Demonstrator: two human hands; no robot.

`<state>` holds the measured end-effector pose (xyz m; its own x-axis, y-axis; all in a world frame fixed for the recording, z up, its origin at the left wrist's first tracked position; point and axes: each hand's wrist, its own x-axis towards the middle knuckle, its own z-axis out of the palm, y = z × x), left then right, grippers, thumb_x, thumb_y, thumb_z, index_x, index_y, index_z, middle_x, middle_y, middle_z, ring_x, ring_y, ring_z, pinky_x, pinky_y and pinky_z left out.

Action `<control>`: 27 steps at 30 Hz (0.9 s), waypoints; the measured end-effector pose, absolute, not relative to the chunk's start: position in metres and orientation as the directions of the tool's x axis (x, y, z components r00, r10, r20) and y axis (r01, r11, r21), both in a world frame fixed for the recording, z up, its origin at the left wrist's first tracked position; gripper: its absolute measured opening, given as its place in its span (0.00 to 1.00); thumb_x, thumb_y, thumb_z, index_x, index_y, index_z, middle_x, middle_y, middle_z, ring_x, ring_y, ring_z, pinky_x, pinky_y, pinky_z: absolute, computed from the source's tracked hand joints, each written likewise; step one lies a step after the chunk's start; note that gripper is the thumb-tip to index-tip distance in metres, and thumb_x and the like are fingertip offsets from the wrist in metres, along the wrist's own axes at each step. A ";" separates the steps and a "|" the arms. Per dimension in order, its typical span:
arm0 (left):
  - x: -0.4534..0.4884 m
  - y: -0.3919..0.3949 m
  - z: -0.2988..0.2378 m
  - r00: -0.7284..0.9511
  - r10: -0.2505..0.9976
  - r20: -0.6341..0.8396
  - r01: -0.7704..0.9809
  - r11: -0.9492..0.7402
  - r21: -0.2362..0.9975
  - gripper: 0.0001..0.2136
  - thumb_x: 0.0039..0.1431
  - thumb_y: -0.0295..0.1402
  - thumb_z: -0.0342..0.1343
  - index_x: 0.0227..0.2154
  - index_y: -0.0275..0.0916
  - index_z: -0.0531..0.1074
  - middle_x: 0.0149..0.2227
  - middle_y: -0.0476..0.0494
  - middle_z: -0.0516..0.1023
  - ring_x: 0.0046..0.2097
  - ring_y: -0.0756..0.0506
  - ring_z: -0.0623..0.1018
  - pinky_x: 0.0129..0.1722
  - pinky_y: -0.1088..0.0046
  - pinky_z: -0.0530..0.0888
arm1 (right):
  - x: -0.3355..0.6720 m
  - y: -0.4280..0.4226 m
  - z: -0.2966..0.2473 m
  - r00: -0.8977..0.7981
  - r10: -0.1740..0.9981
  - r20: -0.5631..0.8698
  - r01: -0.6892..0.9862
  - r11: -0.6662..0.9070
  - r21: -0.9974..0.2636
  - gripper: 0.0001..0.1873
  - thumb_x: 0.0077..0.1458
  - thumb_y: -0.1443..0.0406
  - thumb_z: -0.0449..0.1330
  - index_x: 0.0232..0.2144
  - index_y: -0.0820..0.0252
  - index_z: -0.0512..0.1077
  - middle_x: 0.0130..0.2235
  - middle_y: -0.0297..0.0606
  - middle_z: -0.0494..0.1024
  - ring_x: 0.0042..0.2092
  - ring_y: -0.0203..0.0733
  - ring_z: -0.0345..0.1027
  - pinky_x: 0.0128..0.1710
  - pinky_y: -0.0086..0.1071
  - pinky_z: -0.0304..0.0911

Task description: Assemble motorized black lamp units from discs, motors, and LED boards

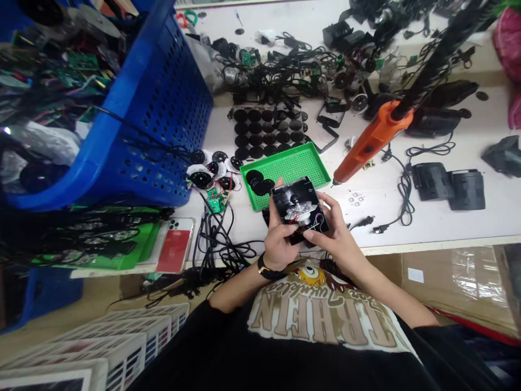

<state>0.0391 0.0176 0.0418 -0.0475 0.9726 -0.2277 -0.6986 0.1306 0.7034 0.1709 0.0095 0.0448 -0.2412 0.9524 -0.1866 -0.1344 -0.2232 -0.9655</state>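
Both hands hold a black plastic housing [291,194], open side up, near the table's front edge. Inside it sit a white round part under clear plastic [302,212] and thin coloured wires. My left hand [280,239] is closed around the housing's left side, its thumb over the lower edge. On the right side my right hand [336,231] grips it, with the thumb at the wires. Just behind the housing lies a green perforated tray [291,168] with several black discs [258,182] in its left end. An orange electric screwdriver [370,141] hangs point down to the right.
A blue basket [163,70] full of circuit boards stands at left. Round parts with wires [215,168] and black cables [215,233] lie beside it. Black discs [268,127] sit in rows behind the tray. Black housings [448,184] rest at right; a phone [176,247] lies front left.
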 end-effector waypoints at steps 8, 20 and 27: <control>0.029 0.022 0.043 -0.064 0.924 -0.377 -0.758 0.201 0.620 0.39 0.44 0.23 0.57 0.62 0.54 0.69 0.58 0.46 0.80 0.58 0.32 0.80 0.62 0.38 0.71 | 0.222 0.023 0.018 0.053 0.998 0.026 0.056 0.023 -0.998 0.37 0.61 0.53 0.66 0.65 0.44 0.54 0.65 0.45 0.67 0.60 0.49 0.70 0.61 0.51 0.67; 0.033 0.030 0.048 -0.121 0.908 -0.402 -0.749 0.182 0.637 0.37 0.41 0.20 0.56 0.57 0.55 0.75 0.56 0.48 0.82 0.62 0.32 0.78 0.63 0.41 0.74 | 0.443 0.076 -0.056 0.679 0.688 0.258 0.684 -0.464 -0.562 0.41 0.50 0.55 0.68 0.60 0.69 0.63 0.61 0.65 0.66 0.63 0.67 0.61 0.66 0.60 0.54; 0.049 0.023 0.049 -0.051 0.920 -0.388 -0.773 0.210 0.599 0.41 0.42 0.20 0.56 0.64 0.53 0.67 0.53 0.45 0.83 0.58 0.33 0.80 0.61 0.42 0.73 | 0.463 0.082 -0.069 0.659 0.724 0.204 0.686 -0.467 -0.558 0.41 0.47 0.56 0.70 0.59 0.67 0.65 0.62 0.64 0.63 0.64 0.65 0.61 0.65 0.52 0.56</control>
